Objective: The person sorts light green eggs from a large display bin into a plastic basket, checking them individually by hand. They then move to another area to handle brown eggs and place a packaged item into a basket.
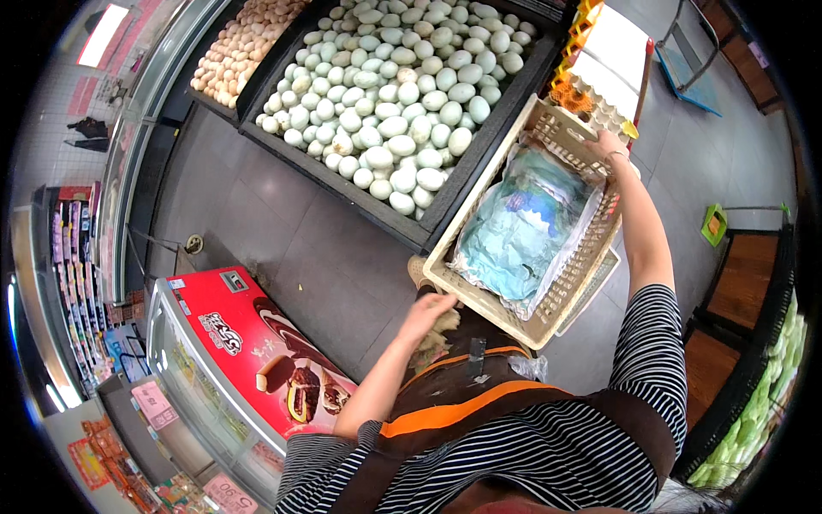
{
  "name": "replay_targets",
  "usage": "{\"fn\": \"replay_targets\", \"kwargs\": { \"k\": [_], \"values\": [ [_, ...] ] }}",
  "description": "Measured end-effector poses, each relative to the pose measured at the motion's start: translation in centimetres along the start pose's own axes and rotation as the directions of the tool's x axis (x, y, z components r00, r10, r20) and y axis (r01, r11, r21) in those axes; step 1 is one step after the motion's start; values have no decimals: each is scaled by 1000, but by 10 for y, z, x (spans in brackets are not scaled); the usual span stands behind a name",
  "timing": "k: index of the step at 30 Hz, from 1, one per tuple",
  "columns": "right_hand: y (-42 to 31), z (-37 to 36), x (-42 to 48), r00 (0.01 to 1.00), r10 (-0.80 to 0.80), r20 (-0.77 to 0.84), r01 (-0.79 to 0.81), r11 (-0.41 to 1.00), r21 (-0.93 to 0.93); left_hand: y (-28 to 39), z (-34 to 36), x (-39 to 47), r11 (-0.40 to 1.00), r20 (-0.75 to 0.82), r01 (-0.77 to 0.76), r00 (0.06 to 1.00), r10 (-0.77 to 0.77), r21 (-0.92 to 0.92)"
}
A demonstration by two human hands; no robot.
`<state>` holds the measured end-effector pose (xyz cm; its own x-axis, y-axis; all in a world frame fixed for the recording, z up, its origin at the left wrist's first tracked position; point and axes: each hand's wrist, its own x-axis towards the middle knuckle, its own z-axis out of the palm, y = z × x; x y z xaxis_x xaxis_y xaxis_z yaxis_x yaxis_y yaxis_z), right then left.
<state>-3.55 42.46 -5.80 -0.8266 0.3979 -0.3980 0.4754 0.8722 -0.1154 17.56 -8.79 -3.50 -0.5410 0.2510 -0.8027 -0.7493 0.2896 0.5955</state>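
A beige plastic crate with slotted walls stands before me, beside the egg bin. Crumpled blue-green and white plastic sheeting lies in its bottom. My right hand grips the crate's far right rim, by the handle slot. At the near left corner is my left hand, its fingertips against or just beside the rim; whether they grip it is unclear. Below that hand, a tan, shaggy-looking thing shows against my dark apron. Pale green eggs fill the black-framed bin to the crate's left.
Brown eggs fill another bin. A red chest freezer stands at left. Beyond the crate lie egg trays and orange netting. Another crate's edge shows underneath. A blue platform cart and green vegetables are at right.
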Motion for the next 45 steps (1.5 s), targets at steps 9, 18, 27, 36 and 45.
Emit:
{"fn": "replay_targets", "kwargs": {
  "k": [9, 18, 27, 36, 45],
  "values": [
    [29, 25, 42, 993, -72, 95, 52, 979, 198, -18, 68, 14, 795, 113, 268, 962, -247, -544],
    [9, 12, 19, 998, -52, 22, 45, 972, 231, -30, 89, 20, 805, 15, 130, 989, -149, -578],
    [20, 21, -11, 996, -84, 3, 80, 961, 266, -35, 66, 6, 913, -56, 50, 995, -79, -405],
    [19, 19, -142, 997, 77, -11, -66, 907, 417, -67, 7, -37, 966, 14, 30, 1000, -27, -259],
    [-4, 53, -318, 976, 217, -35, -159, 807, 568, -104, -126, -57, 973, 130, -113, 982, 141, -202]
  ]
}}
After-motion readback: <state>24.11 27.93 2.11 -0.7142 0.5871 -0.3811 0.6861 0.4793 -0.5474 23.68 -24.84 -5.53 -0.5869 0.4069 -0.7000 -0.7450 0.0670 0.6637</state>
